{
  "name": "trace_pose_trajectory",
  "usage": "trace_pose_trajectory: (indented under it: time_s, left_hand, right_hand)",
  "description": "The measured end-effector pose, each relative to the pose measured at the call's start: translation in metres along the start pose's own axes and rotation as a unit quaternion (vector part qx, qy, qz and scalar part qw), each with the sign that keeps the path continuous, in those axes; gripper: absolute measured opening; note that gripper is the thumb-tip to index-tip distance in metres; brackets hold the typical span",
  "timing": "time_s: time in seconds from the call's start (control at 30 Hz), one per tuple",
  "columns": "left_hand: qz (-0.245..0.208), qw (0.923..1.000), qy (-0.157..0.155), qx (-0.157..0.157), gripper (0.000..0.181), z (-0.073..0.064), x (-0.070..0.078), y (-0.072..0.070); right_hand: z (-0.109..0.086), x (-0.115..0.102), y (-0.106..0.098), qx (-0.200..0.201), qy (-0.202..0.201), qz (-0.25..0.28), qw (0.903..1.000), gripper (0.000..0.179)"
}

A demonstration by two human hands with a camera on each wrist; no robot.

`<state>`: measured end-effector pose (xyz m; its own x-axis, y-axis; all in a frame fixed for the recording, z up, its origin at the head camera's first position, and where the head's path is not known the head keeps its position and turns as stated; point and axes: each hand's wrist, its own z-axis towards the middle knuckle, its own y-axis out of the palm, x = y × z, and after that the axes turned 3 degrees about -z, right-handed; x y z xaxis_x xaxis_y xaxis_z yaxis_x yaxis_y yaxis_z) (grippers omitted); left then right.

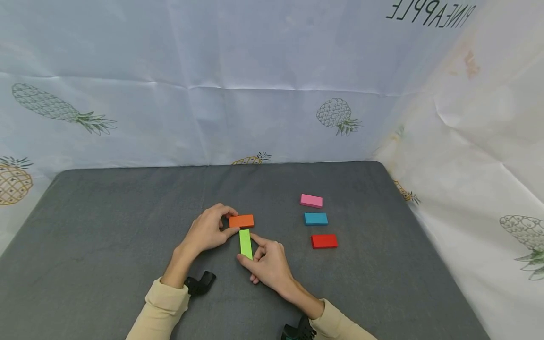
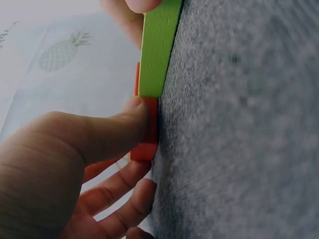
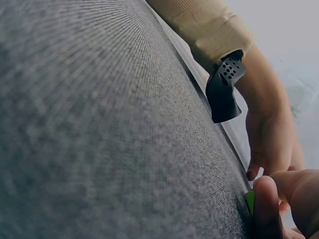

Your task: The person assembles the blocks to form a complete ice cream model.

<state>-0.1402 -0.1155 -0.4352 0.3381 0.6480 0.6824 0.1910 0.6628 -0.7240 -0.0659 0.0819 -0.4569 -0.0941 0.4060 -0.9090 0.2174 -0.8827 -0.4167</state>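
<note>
My left hand pinches an orange block at its left end, thumb on the near side and fingers behind. The block lies crosswise on the grey cloth. Just below it a lime green block points toward me, its far end right at the orange block's near side. My right hand holds the green block between thumb at the near end and index finger near the far right corner. In the left wrist view the green block meets the orange one. The right wrist view shows only a sliver of green beside the thumb.
To the right, a pink block, a blue block and a red block lie in a loose column on the grey table. A white pineapple-print curtain stands behind the table. Black wrist mounts sit at both cuffs.
</note>
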Motion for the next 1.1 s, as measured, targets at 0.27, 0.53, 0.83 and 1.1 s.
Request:
trace_pose_trajectory:
  time_s: [0.27, 0.53, 0.83, 1.1]
  left_hand:
    - [-0.019, 0.9993, 0.030, -0.015, 0.033, -0.001, -0.007, -0.004]
    - [-0.039, 0.9975, 0.056, -0.020, 0.034, -0.002, -0.015, -0.007]
    - [-0.036, 0.9975, 0.057, -0.020, 0.032, -0.003, -0.016, -0.006]
    - [-0.035, 0.9976, 0.053, -0.027, 0.031, -0.003, -0.015, -0.004]
  right_hand:
    - [0.001, -0.001, 0.000, -0.001, 0.007, -0.006, 1.0000, 0.070]
    - [0.002, 0.000, 0.000, 0.004, -0.001, -0.011, 0.9999, 0.071]
    - [0.002, -0.001, 0.001, 0.004, 0.003, -0.003, 1.0000, 0.074]
    - [0.002, -0.002, 0.000, 0.004, 0.005, 0.003, 1.0000, 0.074]
